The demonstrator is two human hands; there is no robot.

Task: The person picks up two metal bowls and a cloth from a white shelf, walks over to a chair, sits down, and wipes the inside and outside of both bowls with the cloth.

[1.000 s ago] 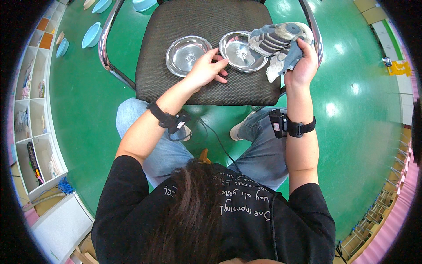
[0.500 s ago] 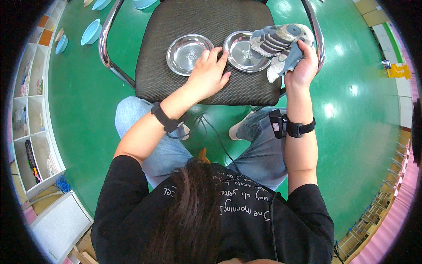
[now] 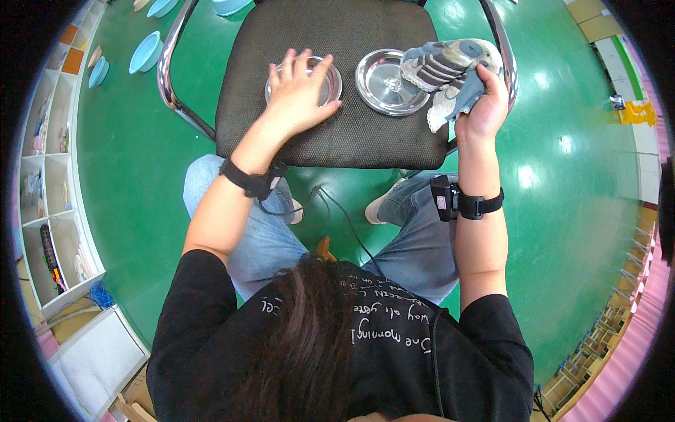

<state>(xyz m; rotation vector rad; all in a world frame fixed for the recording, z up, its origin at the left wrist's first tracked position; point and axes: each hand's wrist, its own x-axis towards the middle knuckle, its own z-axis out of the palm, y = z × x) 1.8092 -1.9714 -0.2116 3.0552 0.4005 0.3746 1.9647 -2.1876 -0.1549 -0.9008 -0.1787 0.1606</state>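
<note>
Two round, shiny steel dishes lie side by side on the black mesh seat (image 3: pixel 330 144) of a chair in front of me. Over the left dish (image 3: pixel 336 90) my left hand (image 3: pixel 299 95) is spread with nothing in it, covering much of the dish; whether it touches the metal I cannot tell. My right hand (image 3: pixel 485 105) is closed around a bunch of socks (image 3: pixel 446 67), grey-blue with dark stripes and white lacy edges. The socks hang over the right edge of the right dish (image 3: pixel 380 84) and partly hide it.
Chrome armrests (image 3: pixel 166 70) curve up at both sides of the seat. Light blue basins (image 3: pixel 146 51) stand on the green floor (image 3: pixel 133 190) at far left. White shelves (image 3: pixel 53 183) line the left side. A black cable (image 3: pixel 351 225) hangs between my legs.
My left hand has moved left, from between the two dishes to above the left one, and its fingers have spread. My right hand and the socks have stayed nearly in place.
</note>
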